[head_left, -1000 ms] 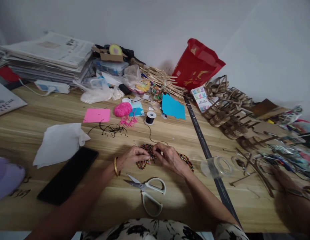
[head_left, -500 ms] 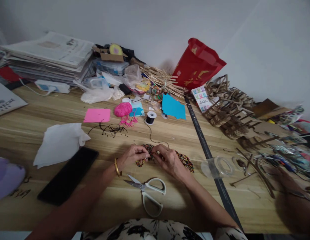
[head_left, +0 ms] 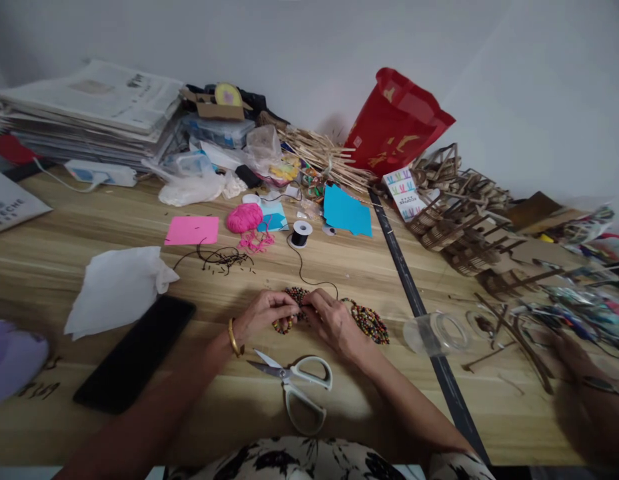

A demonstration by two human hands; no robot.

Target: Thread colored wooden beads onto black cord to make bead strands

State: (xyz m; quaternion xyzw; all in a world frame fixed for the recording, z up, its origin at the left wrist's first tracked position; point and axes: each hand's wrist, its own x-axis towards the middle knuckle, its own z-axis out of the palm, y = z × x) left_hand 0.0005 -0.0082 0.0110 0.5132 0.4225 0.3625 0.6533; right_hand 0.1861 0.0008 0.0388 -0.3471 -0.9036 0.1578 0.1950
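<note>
My left hand [head_left: 264, 315], with a gold bangle at its wrist, pinches a strand of small multicoloured beads [head_left: 282, 326], which hangs as a loop beneath the fingertips. Close against it, my right hand [head_left: 335, 323] is closed with its fingertips on the same beadwork; the exact spot held is hidden by the fingers. More bead strands [head_left: 372, 324] lie coiled on the table to the right of the right hand. From a spool of black cord [head_left: 302, 235], a line runs down towards my right hand. White-handled scissors [head_left: 285, 374] lie spread on the table below my hands.
Left are a black phone [head_left: 134, 353], white tissue [head_left: 114, 287], black cord scraps [head_left: 224, 259] and a pink card [head_left: 192, 231]. Pink yarn [head_left: 244, 217] and blue paper [head_left: 346, 212] lie behind. Clear plastic rings [head_left: 436, 333] and small woven baskets [head_left: 464, 253] are right, near another person's hand [head_left: 572, 357].
Both hands stay almost in place, fingertips still together at the beads. The view has shifted slightly. The other person's hand at the right has moved a little.
</note>
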